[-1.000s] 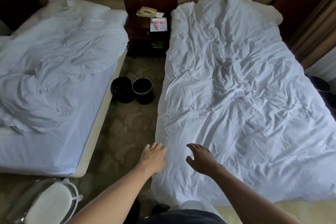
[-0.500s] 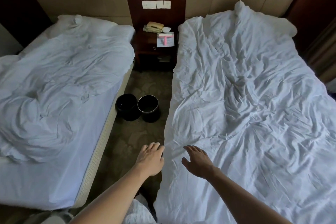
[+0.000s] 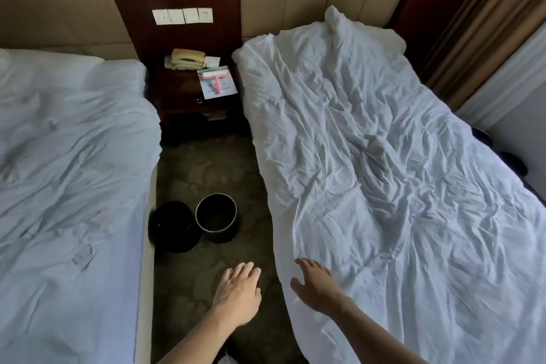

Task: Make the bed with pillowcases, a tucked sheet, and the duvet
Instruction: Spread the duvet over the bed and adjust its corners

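The duvet (image 3: pixel 384 174) was spread, heavily wrinkled, over the right-hand bed. Smoothing was judged outstanding; sheet and pillowcases were hidden. The right hand (image 3: pixel 317 285) was held over its near edge and the left hand (image 3: pixel 236 295) above the carpet, fingers straight, nothing gripped.

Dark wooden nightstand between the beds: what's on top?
A beige telephone, a white paper slip beside it, and a pink T-shaped roller lying on a white printed card. The roller covers part of the card's print.

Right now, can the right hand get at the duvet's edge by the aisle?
Probably yes: the right hand is open right over the duvet at that edge, with nothing between them.
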A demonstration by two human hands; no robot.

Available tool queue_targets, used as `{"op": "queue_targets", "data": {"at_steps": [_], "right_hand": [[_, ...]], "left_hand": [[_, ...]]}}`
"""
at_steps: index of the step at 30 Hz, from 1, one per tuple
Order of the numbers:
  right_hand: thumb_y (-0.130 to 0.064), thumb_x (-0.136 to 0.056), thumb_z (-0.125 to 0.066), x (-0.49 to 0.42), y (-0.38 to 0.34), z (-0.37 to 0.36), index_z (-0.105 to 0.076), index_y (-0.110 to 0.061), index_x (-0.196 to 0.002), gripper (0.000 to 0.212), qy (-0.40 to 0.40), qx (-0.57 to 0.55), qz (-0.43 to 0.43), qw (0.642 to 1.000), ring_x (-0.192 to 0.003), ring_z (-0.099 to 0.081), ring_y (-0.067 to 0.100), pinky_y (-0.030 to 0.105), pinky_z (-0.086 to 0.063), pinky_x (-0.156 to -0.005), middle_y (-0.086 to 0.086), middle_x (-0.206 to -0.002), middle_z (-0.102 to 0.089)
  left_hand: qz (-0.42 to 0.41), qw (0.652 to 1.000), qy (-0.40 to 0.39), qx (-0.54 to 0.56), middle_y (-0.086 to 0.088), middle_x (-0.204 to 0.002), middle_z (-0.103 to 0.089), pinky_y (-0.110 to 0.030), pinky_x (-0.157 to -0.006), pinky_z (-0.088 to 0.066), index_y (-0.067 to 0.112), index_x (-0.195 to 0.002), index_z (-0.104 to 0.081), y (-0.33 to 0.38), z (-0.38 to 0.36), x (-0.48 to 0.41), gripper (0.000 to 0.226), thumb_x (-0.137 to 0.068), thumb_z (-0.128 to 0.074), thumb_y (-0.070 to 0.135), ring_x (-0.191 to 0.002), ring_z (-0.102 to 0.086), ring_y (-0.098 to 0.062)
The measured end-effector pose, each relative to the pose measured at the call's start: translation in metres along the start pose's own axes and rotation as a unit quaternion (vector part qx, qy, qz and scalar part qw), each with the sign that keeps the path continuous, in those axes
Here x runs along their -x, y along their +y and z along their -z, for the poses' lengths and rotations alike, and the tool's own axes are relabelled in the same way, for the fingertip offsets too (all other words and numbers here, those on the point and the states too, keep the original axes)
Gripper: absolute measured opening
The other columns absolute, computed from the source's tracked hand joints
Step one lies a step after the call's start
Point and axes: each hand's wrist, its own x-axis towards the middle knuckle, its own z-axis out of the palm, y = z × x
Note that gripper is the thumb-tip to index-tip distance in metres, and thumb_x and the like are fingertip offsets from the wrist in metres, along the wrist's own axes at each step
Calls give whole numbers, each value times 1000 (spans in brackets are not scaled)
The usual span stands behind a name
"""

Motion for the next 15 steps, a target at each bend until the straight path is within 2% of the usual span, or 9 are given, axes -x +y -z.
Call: {"op": "queue_targets", "data": {"at_steps": [6,15], "right_hand": [[-51,-100,-39,-27,-53,19,-30,-27,-154,59,21,-33,-40,998,-149,-27,18,39,-19,-123,-5,-161,-32],[-46,-99,-43,-54,-58,49,-32,-22,-155,61,55,-19,-64,996,-149,-26,19,39,-19,-123,-2,-161,-33]], "left_hand": [[-38,999,5,-18,-1,-165,-21,-43,-124,-13,22,-156,-26,-58,45,-37,53,-105,-34,36,-152,-15,-20],[-89,994,30,-64,-2,-161,-27,-44,-122,-17,19,-153,-31,-77,98,-85,52,-103,-37,33,-150,-20,-21]]}}
